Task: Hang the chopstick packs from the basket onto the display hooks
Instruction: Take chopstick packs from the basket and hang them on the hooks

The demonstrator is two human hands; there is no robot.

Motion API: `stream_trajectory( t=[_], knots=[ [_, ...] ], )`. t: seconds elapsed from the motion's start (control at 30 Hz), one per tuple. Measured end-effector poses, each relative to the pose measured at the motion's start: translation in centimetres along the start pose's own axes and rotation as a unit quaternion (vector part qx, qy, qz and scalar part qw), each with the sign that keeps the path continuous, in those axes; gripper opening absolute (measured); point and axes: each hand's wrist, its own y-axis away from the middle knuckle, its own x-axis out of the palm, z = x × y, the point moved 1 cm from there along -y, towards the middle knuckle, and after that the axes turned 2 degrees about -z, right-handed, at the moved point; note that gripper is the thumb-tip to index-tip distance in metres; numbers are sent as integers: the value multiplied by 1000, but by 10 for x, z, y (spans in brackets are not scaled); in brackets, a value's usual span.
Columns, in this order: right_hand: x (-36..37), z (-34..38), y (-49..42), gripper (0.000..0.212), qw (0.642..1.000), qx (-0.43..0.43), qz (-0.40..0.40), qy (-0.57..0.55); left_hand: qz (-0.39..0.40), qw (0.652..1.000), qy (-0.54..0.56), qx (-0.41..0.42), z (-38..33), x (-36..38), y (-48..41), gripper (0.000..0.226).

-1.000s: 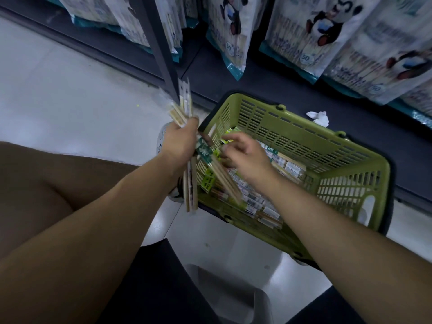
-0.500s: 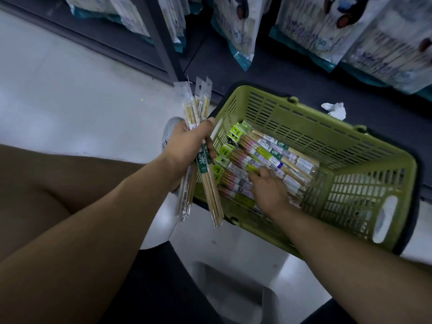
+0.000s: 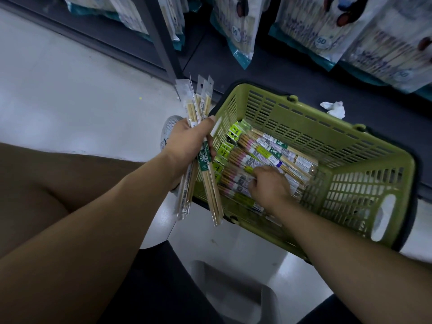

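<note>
**While the left hand keeps its bundle, the right is down among the packs**

As I watch through the head camera, the left hand (image 3: pixel 187 142) has its fingers and thumb wrapped tight round a bundle of chopstick packs (image 3: pixel 211 195), several of them, held roughly upright and fanning a little. Their clear tabs stick up above the thumb. Their lower ends splay out below the palm, just beside the left wall of the green basket (image 3: pixel 364 183) and outside it.

The right hand (image 3: pixel 268 187) is inside the basket, knuckles up, fingers bent down onto the loose packs (image 3: pixel 268 148) that lie in layers across the bottom, green header cards toward the left wall. It touches them, but the fingertips are hidden under the hand, so I cannot tell whether it has pinched one or only presses on the pile.

The basket sits on the pale floor (image 3: pixel 70 78) against the dark shelf base (image 3: pixel 280 73). A crumpled white scrap (image 3: pixel 333 108) lies just behind its far rim, and large printed bags (image 3: pixel 236 26) show above.

Against the picture from a second ago, the right hand has left the bundle, where it was up beside the left hand, and gone down into the basket. Half a second ago it was already on the pile, fingers flatter than now. The left hand's hold and the bundle's tilt look much the same.
</note>
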Motion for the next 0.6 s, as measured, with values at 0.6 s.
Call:
stream_trajectory(
  t=[0.6],
  knots=[
    [-91,68,-10,11,814,-13,-56,-578,-28,998,-54,13,-15,8,-1,45]
  ],
)
